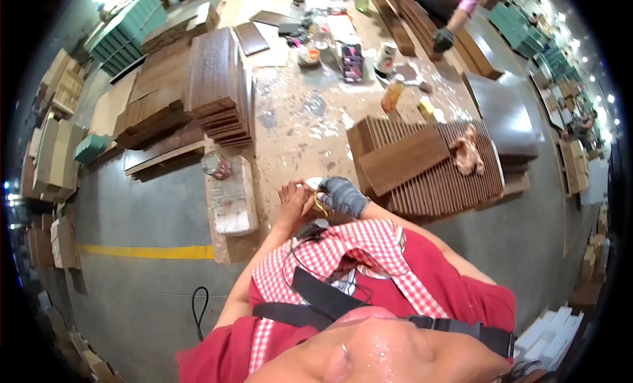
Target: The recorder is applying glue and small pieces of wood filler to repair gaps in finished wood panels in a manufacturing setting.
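Observation:
At the near edge of the worktable [297, 136], my two hands meet in front of my body. My bare left hand [295, 200] has its fingers curled in toward the other hand. My right hand [344, 197] wears a grey glove, and its fingers are closed. A small white piece [314, 182] shows at the gloved fingertips, and a thin yellow strip [321, 202] hangs between the hands. What they grip is mostly hidden and too small to name. To the right lies a brown slatted stack [422, 192] with a flat brown board [403, 160] and a crumpled cloth [467, 152] on top.
Left of my hands, a tin can [216, 165] stands on a white-topped block [234, 208]. Brown boards [214, 73] are piled farther left. An amber bottle [391, 96] and a white can [385, 60] stand ahead. Another person's gloved hand [443, 40] touches long boards at far right.

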Tool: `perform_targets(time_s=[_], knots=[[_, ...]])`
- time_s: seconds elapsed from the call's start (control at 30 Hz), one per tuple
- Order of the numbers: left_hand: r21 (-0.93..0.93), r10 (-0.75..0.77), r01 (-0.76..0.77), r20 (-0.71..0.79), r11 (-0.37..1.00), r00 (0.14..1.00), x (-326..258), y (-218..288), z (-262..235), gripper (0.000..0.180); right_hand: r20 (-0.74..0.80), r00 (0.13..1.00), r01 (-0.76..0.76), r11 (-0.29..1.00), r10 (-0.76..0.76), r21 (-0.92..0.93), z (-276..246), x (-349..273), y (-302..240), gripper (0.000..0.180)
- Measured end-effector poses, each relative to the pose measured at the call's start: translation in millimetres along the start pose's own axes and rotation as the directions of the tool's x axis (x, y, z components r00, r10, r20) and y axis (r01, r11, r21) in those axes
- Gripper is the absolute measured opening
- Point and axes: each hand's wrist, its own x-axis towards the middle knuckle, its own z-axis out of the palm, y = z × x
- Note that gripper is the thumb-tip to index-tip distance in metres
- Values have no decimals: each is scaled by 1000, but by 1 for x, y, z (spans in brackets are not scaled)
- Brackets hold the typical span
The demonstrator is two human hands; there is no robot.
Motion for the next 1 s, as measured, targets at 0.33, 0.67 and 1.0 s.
perform_targets(time_s=[0.33, 0.67, 1.0], knots=[[56, -91, 89, 32, 994, 995, -22, 7, -8, 27, 11, 997, -69, 996, 70, -47, 33, 4, 18, 25], [42, -108, 110, -44, 993, 993, -19, 13, -7, 21, 39, 967, -255, 954, 252, 157, 38, 9, 15, 27], [-5, -220, 220, -20, 975, 975, -23, 25, -19, 18, 102, 976, -215, 905, 191, 367, 52, 3, 32, 21]])
